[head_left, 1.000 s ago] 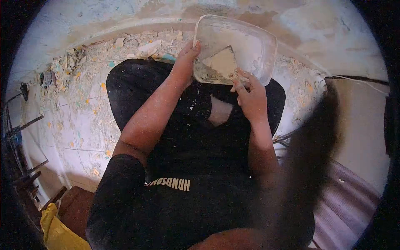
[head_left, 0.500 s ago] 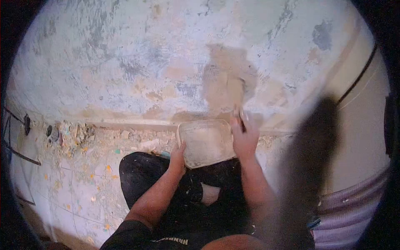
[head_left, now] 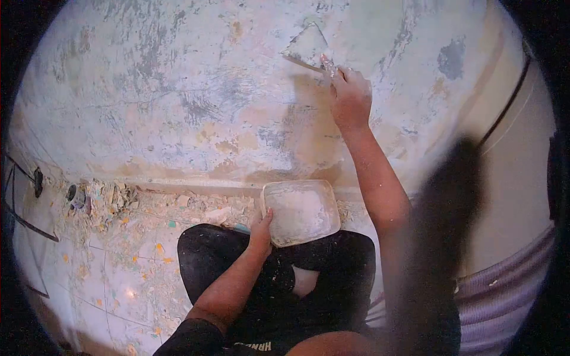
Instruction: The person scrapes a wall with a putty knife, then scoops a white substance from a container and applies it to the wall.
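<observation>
My right hand (head_left: 351, 98) is raised over the patchy wall, closed round the handle of a putty knife (head_left: 309, 48). The knife's wide blade points up and to the left, close to the wall surface; whether it touches is hard to tell. Lower down, my left hand (head_left: 261, 230) grips the left edge of a shallow square container (head_left: 301, 212) above my crossed legs. Whitish material coats the inside of the container.
Scraped debris (head_left: 119, 196) lies along the foot of the wall (head_left: 178, 113) and over the tiled floor (head_left: 95, 285). A purple striped cloth (head_left: 504, 296) is at the lower right. A blurred dark shape (head_left: 445, 225) crosses the right side.
My right hand has moved from beside the container up the wall with the putty knife, whose blade now shows clearly. The container and my left hand appear slightly lower and farther right.
</observation>
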A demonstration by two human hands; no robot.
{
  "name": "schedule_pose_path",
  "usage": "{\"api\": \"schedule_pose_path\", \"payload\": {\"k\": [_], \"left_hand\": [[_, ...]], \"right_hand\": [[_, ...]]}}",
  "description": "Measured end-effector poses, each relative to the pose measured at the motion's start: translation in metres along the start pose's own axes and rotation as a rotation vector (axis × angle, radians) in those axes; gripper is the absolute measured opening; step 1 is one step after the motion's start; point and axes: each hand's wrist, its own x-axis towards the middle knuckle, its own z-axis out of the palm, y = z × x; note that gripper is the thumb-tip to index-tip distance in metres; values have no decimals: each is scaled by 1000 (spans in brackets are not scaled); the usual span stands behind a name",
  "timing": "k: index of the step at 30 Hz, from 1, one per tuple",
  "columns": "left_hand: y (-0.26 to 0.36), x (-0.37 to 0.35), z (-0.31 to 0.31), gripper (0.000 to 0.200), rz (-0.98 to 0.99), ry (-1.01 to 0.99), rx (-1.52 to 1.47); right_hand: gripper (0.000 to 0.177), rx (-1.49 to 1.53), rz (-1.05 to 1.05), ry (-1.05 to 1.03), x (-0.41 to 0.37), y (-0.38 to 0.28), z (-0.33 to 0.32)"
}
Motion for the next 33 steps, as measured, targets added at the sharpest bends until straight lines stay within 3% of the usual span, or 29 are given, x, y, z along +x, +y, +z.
{"api": "schedule_pose_path", "payload": {"k": [11,14,21,23,24,26,27,29,33], "left_hand": [[-4,4,-5,49,-62,-26,-19],[-5,4,-5,47,-56,-19,-8],[-3,2,-2,47,-60,-26,2],[-2,2,0,46,-41,-24,23],[0,1,2,46,-40,-24,20],[2,-3,6,47,-77,13,30],[1,-4,5,47,-80,15,29],[0,-3,3,48,-75,-11,36],[-6,2,-3,48,-46,-24,24]], "right_hand": [[54,11,33,-94,-2,2,12],[44,21,37,-126,-8,-1,14],[40,95,31,-103,-16,-7,10],[19,383,147,44,-14,-15,8],[19,384,144,44,-13,-18,7],[20,837,556,6,-9,-24,3],[20,837,557,2,-5,-28,0],[29,1130,755,-4,4,-34,-1],[31,1091,785,57,12,-36,21]]}}
